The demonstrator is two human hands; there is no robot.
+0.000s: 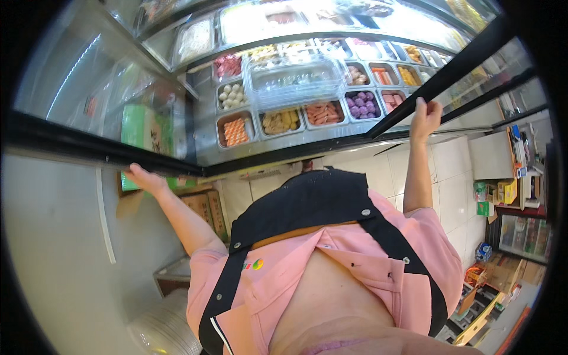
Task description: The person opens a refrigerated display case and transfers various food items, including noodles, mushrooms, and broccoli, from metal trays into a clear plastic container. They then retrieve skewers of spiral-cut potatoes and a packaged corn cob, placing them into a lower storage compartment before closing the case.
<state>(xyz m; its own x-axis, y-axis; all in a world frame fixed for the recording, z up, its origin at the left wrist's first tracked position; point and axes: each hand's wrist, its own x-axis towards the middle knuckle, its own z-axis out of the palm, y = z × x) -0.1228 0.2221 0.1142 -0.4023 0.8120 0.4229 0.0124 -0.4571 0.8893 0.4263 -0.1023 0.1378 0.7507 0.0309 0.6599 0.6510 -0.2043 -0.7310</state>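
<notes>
Before me stands a glass-door refrigerated display case with both doors swung out. My left hand (148,179) holds the edge of the left door's black frame (88,148); its fingertips are partly hidden. On the other side, my right hand (427,119) grips the right door's black frame (452,66). Between the doors, metal pans hold white balls (231,96), purple balls (363,105), small sausages (325,113) and orange-and-white striped pieces (235,132). Clear plastic containers (295,80) rest on top of the middle pans.
Above the pans runs a brightly lit shelf with more trays, including a clear tub (195,39). A green box (146,128) shows through the left door's glass. Cardboard boxes (204,213) stand by my left arm. Pale floor tiles (452,177) and stacked goods (497,193) lie to the right.
</notes>
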